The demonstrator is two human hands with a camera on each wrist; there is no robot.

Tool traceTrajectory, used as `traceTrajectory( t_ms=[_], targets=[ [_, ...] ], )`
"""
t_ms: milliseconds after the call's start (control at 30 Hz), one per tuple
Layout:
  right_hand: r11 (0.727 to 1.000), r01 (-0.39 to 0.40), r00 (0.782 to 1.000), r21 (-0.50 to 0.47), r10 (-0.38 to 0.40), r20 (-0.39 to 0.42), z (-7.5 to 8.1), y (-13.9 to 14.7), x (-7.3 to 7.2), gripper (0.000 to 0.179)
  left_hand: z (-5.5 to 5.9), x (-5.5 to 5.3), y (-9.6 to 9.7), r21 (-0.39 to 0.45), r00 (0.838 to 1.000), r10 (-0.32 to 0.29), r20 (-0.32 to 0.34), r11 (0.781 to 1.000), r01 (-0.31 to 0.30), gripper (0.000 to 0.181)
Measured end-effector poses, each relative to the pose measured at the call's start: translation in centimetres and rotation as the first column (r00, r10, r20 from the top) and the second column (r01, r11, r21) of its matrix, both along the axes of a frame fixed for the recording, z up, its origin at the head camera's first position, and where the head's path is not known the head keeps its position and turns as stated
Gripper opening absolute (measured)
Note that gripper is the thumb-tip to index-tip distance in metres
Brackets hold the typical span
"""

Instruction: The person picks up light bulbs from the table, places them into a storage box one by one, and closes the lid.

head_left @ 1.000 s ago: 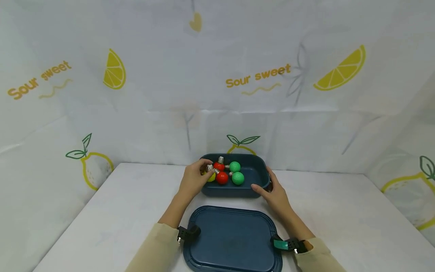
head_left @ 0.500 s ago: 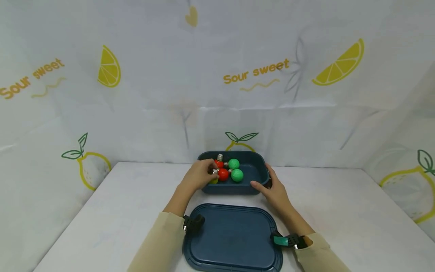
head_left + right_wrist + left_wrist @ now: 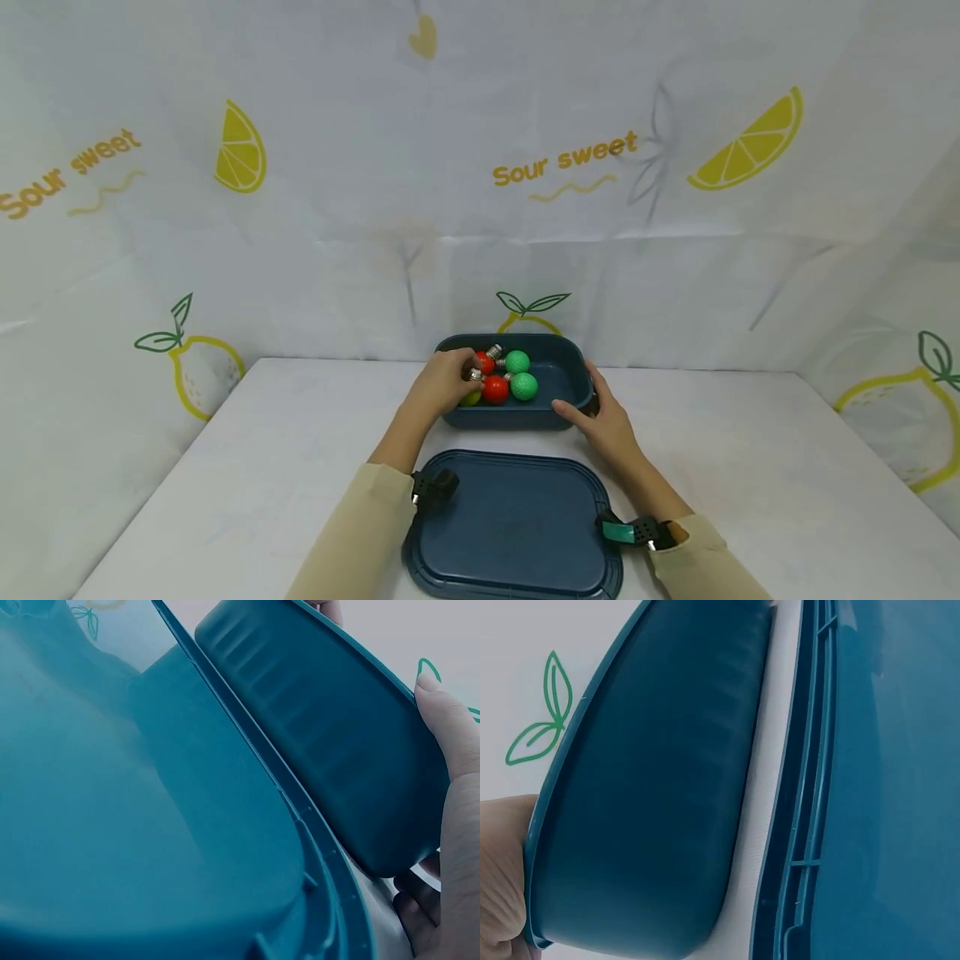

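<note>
A dark blue plastic box [image 3: 510,419] sits at the back of the table with several small light bulbs inside. My left hand [image 3: 441,383] reaches over its left end, fingers curled at a yellow bulb [image 3: 470,399]; a metal base shows between the fingertips, and the hand partly hides the bulb. Beside it lie a red bulb [image 3: 495,389] and a second red bulb [image 3: 484,362] behind. Two green bulbs, the nearer green bulb [image 3: 523,386] among them, lie to their right. My right hand [image 3: 611,425] grips the box's right end, thumb at the front side.
A dark blue lid [image 3: 513,525] lies flat on the white table [image 3: 225,500] in front of the box, below both forearms. Behind the box stands a white cloth backdrop [image 3: 360,292] with lemon prints.
My left hand has moved right and down over the yellow bulb. The rear red bulb's base has tipped to the right. My right hand keeps its grip on the box.
</note>
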State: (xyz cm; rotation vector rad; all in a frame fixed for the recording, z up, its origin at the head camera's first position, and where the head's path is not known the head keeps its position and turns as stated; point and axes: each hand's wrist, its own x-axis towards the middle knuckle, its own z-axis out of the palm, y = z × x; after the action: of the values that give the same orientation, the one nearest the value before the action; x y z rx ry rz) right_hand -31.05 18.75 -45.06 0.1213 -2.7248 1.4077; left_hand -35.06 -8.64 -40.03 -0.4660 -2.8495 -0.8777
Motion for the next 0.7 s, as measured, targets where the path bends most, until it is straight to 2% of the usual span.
traceTrajectory(
  t_ms=[233, 433, 533, 633, 700],
  targets=[
    [1.000, -0.006, 1.000, -0.012, 0.006, -0.006, 0.0, 0.1, 0.1, 0.098, -0.4, 0.1, 0.1, 0.004, 1.000, 0.014, -0.014, 1.000, -0.014, 0.024],
    [1.000, -0.012, 1.000, -0.026, 0.011, -0.017, 0.1, -0.1, -0.1, 0.097, -0.2, 0.2, -0.1, 0.061, 0.999, 0.025, -0.031, 0.998, -0.023, 0.027],
    [1.000, -0.013, 1.000, -0.020, 0.012, -0.021, 0.1, 0.0, 0.0, 0.097, -0.4, 0.2, -0.1, 0.081, 0.998, 0.033, -0.048, 0.996, -0.029, 0.027],
    [1.000, -0.009, 1.000, -0.009, 0.009, -0.019, 0.0, 0.1, 0.0, 0.097, -0.7, 0.4, -0.1, 0.123, 0.997, 0.037, -0.071, 0.992, -0.028, 0.026],
    [1.000, -0.007, 1.000, -0.005, 0.007, -0.018, -0.1, 0.1, 0.0, 0.097, -1.0, 0.6, -0.3, 0.189, 0.996, 0.036, -0.086, 0.982, -0.019, 0.026]
  ],
)
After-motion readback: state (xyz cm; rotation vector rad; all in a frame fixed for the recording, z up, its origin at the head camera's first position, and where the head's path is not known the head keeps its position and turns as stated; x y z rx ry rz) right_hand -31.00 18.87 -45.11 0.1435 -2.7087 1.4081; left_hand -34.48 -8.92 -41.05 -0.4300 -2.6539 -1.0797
